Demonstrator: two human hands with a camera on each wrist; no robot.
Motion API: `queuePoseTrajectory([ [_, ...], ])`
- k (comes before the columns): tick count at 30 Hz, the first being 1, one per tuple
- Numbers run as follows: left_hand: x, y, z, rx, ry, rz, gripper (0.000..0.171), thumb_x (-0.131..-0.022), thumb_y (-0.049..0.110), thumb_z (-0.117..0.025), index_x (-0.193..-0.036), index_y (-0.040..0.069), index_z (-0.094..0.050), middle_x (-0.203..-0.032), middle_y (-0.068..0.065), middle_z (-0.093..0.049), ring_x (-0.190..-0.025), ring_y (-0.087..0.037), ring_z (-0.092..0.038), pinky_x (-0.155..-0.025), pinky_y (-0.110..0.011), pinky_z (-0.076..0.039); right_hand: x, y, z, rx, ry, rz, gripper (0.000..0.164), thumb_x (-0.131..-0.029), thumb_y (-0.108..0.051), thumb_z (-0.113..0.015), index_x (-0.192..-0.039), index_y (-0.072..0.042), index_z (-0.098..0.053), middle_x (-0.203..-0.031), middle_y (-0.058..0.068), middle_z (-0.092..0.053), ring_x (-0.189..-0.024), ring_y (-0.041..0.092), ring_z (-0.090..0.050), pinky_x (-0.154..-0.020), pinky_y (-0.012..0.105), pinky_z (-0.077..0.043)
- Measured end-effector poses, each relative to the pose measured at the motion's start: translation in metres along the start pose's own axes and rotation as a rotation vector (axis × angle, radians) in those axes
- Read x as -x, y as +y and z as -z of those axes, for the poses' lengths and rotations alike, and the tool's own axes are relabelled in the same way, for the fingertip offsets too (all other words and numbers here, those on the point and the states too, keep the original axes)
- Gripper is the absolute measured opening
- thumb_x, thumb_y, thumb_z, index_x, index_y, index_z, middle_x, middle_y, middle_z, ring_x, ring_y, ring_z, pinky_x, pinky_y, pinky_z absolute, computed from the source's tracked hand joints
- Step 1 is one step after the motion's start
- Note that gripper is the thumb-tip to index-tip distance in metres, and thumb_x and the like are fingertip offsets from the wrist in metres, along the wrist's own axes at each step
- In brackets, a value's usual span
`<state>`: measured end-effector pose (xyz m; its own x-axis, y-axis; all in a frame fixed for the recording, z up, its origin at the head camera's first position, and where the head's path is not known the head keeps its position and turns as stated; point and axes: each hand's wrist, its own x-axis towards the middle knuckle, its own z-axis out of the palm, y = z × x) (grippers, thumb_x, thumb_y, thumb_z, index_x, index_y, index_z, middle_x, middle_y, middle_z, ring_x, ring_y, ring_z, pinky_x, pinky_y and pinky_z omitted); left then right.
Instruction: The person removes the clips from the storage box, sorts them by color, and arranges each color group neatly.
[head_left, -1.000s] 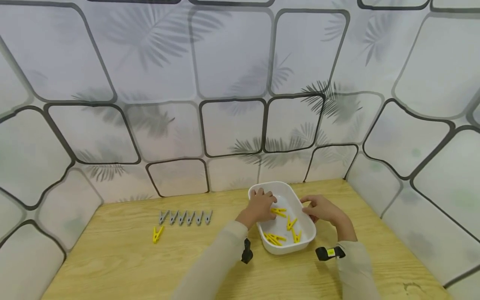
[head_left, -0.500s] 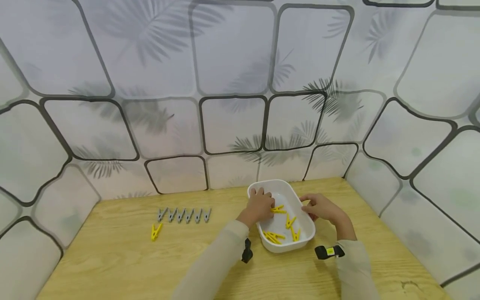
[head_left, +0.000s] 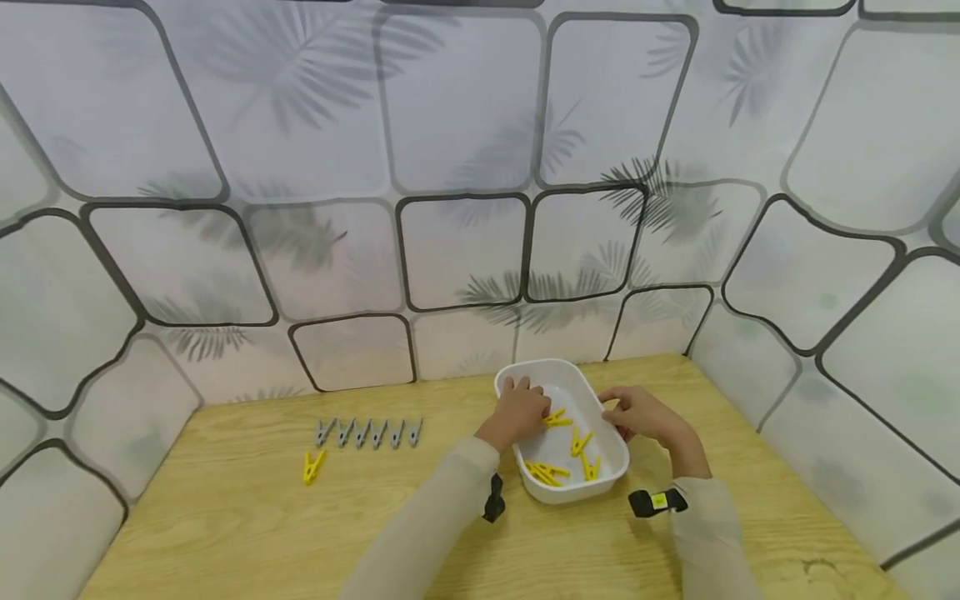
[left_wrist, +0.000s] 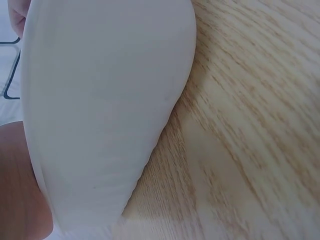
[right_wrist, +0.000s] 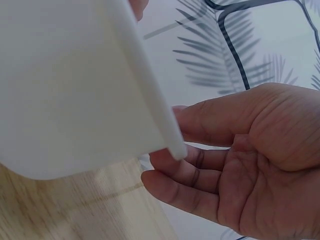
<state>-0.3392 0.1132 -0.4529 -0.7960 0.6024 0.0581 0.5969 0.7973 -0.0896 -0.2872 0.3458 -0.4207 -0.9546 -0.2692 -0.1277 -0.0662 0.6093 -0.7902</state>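
Note:
A white plastic basin [head_left: 536,493] stands on the wooden table with several yellow clothespins [head_left: 546,473] in it. My left hand [head_left: 517,414] reaches over its left side, fingers down inside, right beside a yellow clothespin [head_left: 557,417]. Its fingertips are mostly hidden, so I cannot tell whether they pinch anything. My right hand [head_left: 643,414] holds the basin's right rim. In the right wrist view the thumb [right_wrist: 210,117] lies on one side of the rim and the curled fingers are on the other. The left wrist view mainly shows the basin's outer wall [left_wrist: 107,100].
On the left, several grey clothespins [head_left: 360,433] form a row across the table [head_left: 247,517]. One yellow clothespin [head_left: 312,467] lies in front of the row's left end. A patterned wall covering [head_left: 465,250] rises behind the table and along both sides.
My left hand stays inside the basin with only slight finger motion, and the yellow clothespin beside it has shifted a little. My right hand keeps its hold on the rim.

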Motion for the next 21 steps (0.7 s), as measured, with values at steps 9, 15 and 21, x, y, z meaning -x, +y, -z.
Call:
queuePoseTrajectory([
  [9,0.0020,-0.0016,-0.0002,0.024,0.026,0.021,0.014,-0.091,0.037,-0.074,-0.096,0.024,-0.073,-0.094,0.009,-0.064,-0.094,-0.014,-0.048,-0.092,-0.037,-0.033,-0.0017,0.0017,-0.0009,0.007,-0.008,-0.001,0.040,-0.099,-0.007,-0.059,-0.134,0.012,-0.054,-0.078,0.009,-0.066,-0.064,0.014,-0.062,-0.065,0.042,-0.058],
  [15,0.0030,-0.0044,-0.0033,0.117,0.082,0.023,0.018,-0.088,0.040,-0.076,-0.098,0.024,-0.074,-0.094,0.010,-0.064,-0.090,-0.013,-0.047,-0.091,-0.038,-0.034,-0.0018,0.0036,-0.0023,0.001,-0.009,-0.004,0.039,-0.099,-0.006,-0.059,-0.133,0.012,-0.054,-0.078,0.009,-0.067,-0.065,0.015,-0.063,-0.066,0.043,-0.059],
  [21,0.0071,-0.0084,-0.0030,0.331,0.211,0.003,0.018,-0.087,0.035,-0.080,-0.093,0.020,-0.073,-0.089,0.008,-0.066,-0.083,-0.010,-0.046,-0.093,-0.041,-0.034,-0.0016,0.0015,-0.0015,0.007,-0.012,-0.005,0.039,-0.100,-0.007,-0.059,-0.134,0.012,-0.054,-0.079,0.009,-0.067,-0.065,0.015,-0.062,-0.067,0.045,-0.059],
])
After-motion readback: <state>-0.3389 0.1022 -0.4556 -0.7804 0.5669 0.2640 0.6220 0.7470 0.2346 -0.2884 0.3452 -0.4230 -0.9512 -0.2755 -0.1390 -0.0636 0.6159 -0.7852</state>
